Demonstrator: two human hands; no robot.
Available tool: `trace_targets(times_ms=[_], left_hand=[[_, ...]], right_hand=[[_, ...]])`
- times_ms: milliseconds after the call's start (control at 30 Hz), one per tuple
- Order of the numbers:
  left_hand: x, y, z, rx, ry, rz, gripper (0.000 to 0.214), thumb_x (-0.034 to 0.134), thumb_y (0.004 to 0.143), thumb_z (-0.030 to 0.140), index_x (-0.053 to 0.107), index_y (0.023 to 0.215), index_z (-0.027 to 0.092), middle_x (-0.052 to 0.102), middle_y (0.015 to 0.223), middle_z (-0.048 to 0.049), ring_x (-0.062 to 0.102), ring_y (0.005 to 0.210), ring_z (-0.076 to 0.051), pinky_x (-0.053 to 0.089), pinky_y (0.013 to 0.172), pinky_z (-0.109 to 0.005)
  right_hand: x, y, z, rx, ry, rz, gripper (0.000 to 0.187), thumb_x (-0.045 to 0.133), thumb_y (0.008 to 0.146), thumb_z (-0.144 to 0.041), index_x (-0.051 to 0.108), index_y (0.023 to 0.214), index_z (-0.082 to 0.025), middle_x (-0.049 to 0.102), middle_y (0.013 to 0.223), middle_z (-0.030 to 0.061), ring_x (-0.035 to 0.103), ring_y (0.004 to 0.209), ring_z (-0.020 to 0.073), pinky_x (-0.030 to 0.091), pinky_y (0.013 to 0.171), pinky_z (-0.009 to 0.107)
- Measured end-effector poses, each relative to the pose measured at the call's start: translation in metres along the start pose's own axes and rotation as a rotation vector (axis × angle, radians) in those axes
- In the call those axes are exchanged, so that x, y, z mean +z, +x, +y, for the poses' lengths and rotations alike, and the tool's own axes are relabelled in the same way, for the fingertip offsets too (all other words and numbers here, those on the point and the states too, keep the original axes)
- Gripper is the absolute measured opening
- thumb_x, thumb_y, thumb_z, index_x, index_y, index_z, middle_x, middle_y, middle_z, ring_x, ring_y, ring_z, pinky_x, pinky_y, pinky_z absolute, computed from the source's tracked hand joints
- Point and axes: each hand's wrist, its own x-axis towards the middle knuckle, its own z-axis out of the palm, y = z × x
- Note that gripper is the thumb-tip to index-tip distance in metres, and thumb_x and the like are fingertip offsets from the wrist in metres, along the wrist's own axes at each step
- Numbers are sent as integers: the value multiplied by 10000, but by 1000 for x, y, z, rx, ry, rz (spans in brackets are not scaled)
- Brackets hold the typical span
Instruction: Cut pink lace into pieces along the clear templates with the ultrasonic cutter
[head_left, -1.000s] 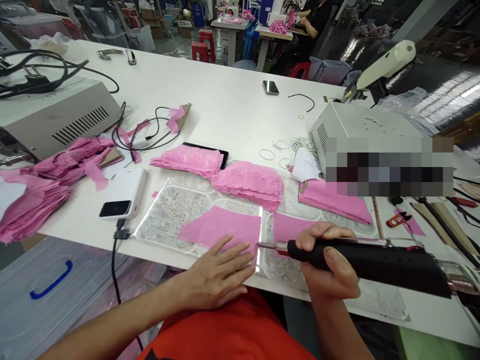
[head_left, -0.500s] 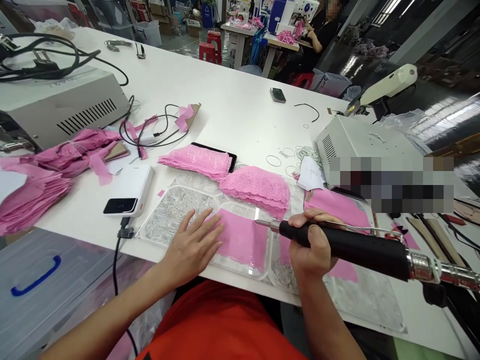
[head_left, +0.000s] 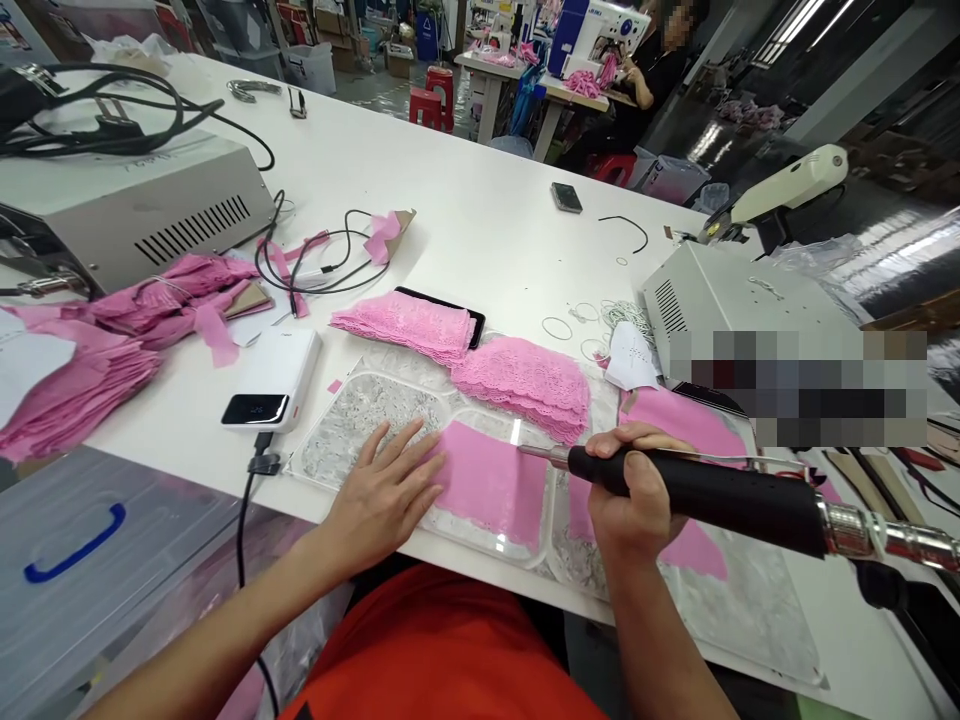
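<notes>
On the near side of the white desk [head_left: 465, 200], a pink cloth panel [head_left: 495, 490] is laid on a speckled board [head_left: 360, 405], presumably because a smooth, firm backing is wanted beneath thin fabric. The left hand [head_left: 394, 495] is spread wide and palm down, holding nothing, with its fingers at the panel's left edge, apparently so that the cloth is steadied and slipping is prevented. By the right hand [head_left: 634, 490], a black-handled tool [head_left: 742, 505] is gripped close to its metal end, much as a pen would be, probably for fine control of the tip. The tip is pointed left over the panel's far part; whether the cloth is touched cannot be told. Just beyond, a left lace stack [head_left: 412, 325] and a right lace stack [head_left: 525, 385] are set side by side, seemingly so that pieces lie within reach while the near working area is left free. A dark slab [head_left: 478, 330] is partly covered by the left one. Farther left, a white power bank [head_left: 281, 370] is placed near the desk's edge, its black cable [head_left: 241, 530] hung over the side.
</notes>
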Motion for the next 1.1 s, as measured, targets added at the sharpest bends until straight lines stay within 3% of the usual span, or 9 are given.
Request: trace_targets(times_ms=[367,900,1100], left_hand=[[-8,-8,-6,41,-30,11,290,489,949,199,597,1218,190,612,1297,-71,421,1347,-268,254,1147,-502],[-11,-18,-8,60,-75,25,255,499,949,188,615,1175,167,628,1274,-65,422,1344,-263,226,1165,-495],[-17,-28,-13,88,-71,21,258,516,941,182,613,1176,136,626,1269,-96,420,1345,-278,273,1145,-500]], right_hand=[[26,-5,4,62,20,-46,109,597,723,-213,529,807,-215,531,821,-37,535,604,92,490,635,323],[30,-6,7,60,32,-78,87,580,733,-162,550,796,-212,539,822,-32,541,617,89,487,652,310],[41,-8,4,70,84,-88,98,576,719,-164,556,806,-204,527,810,-33,541,600,86,482,628,302]])
